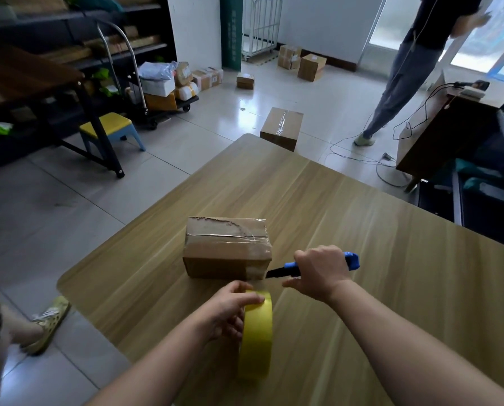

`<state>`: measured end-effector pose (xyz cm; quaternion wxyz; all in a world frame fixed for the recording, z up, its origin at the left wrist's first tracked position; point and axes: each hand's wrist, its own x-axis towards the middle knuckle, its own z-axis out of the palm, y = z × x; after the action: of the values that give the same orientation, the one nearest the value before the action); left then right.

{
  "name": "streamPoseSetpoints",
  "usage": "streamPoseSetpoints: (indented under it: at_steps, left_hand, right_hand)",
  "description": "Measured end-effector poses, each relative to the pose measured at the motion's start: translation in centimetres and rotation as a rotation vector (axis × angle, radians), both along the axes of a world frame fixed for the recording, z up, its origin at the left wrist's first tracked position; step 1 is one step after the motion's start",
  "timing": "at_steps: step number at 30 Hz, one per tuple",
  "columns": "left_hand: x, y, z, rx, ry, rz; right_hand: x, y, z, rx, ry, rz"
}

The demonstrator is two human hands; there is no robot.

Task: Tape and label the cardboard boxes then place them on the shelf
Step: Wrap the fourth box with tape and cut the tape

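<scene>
A: So, where is the shelf (pixel 145 48)?
B: Far off to the left of both grips, dark, across the floor, with brown parcels on its boards.
A: And the box (pixel 227 247)?
B: Flat on the worktop (pixel 391 259), just beyond the left grip (pixel 233 306), with clear tape shining across its top.
A: What has that left grip got?
B: Its fingers are curled over the top of the yellow roll (pixel 256 332), which stands on edge on the worktop right under them.
A: The right grip (pixel 321 273)?
B: A closed fist round a blue knife (pixel 352 260). The handle's end pokes out on the fist's right side. The dark blade points left, its tip at the box's near right corner, where the tape glints.
A: Do the two grips touch?
B: No. They are near but apart, with the top of the roll between them.
A: Is tape stretched from roll to box?
B: I cannot tell.
</scene>
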<state>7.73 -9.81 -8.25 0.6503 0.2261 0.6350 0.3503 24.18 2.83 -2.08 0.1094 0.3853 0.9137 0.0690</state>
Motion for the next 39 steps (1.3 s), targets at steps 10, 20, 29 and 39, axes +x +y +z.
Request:
streamPoseSetpoints:
  at_steps: [10,20,29,39]
  left_hand:
    - [0.3,-0.1,0.7,-0.004,-0.027,-0.007]
    - [0.0,-0.3,0.8,-0.007,-0.005,-0.065]
    - [0.0,-0.7,0.9,0.001,0.027,-0.126]
    - [-0.2,-0.7,0.7,0.002,0.016,-0.169]
  right_hand:
    - [-5.4,-1.5,-1.8,-0.266,0.259,-0.142]
    - [-6.6,-1.0,-3.0,-0.202,0.226,-0.216]
    - [-4.8,-1.8,-2.8,-0.265,0.468,-0.197]
    - [-3.4,-2.2,-4.0,-0.884,0.525,-0.310]
